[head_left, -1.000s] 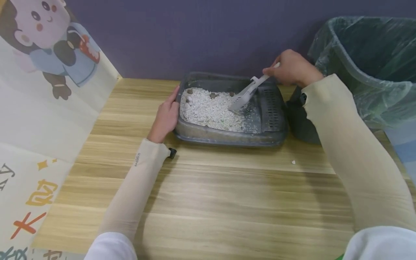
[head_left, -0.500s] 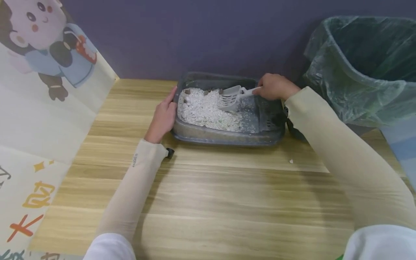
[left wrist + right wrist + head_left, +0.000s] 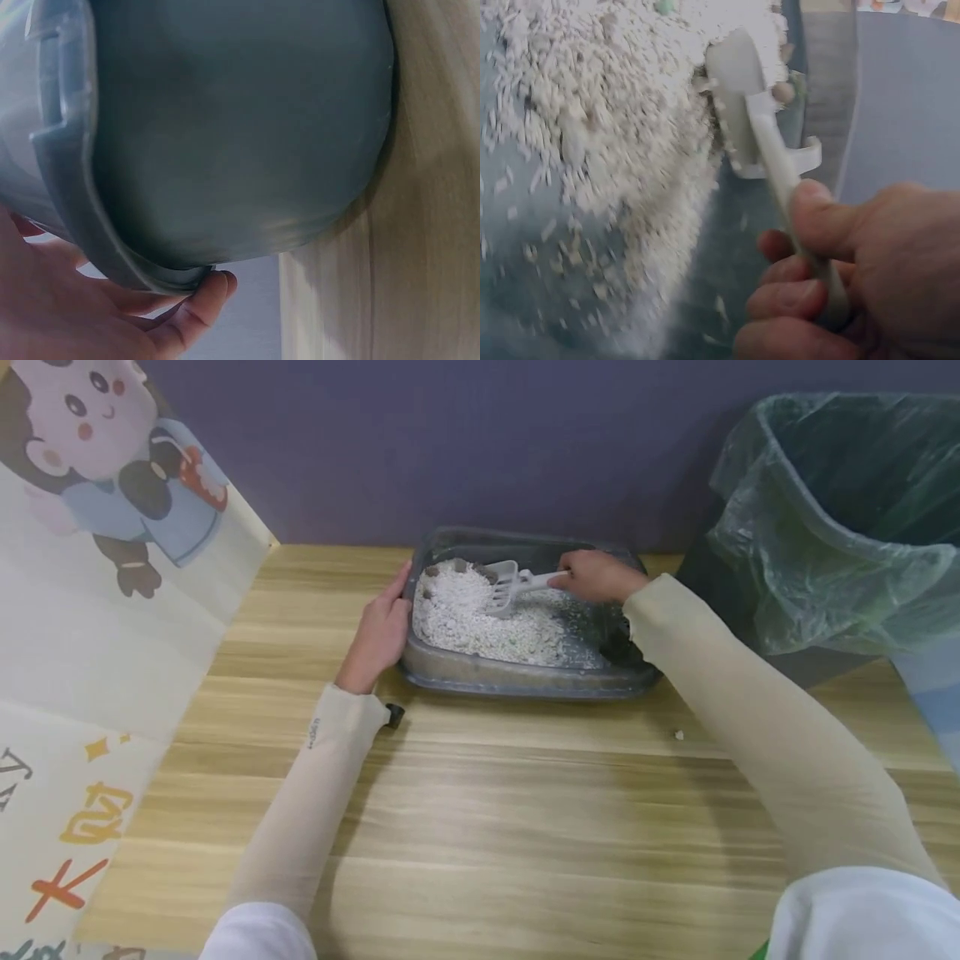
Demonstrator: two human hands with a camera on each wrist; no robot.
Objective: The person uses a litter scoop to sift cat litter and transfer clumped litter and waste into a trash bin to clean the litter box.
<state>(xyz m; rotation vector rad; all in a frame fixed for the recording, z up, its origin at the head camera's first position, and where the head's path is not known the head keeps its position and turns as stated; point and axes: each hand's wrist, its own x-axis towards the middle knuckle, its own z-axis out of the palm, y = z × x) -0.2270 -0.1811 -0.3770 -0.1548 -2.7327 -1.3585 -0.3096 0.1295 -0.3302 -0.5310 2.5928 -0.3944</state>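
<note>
A dark grey litter box [image 3: 525, 683] stands on the wooden table against the wall, with white pellet litter [image 3: 495, 635] heaped toward its left side. Several brown clumps [image 3: 432, 572] lie along the back of the litter. My left hand [image 3: 381, 631] holds the box's left end; in the left wrist view its fingers hook under the rim of the litter box [image 3: 247, 135]. My right hand [image 3: 596, 577] grips the handle of a white slotted litter scoop [image 3: 504, 587]. In the right wrist view, the head of the scoop [image 3: 739, 105] is pushed into the litter's edge, near a round clump [image 3: 783, 92].
On the right stands a grey bin lined with a clear plastic bag [image 3: 780, 552], its open top higher than the box. A purple wall [image 3: 450, 452] runs behind the table. One small white bit [image 3: 678, 735] lies on the wood [image 3: 540, 827] before the box.
My right hand has lowered and moved left with the scoop, whose head slid across the litter toward the clumps at the back left. My left hand has stayed on the box's rim.
</note>
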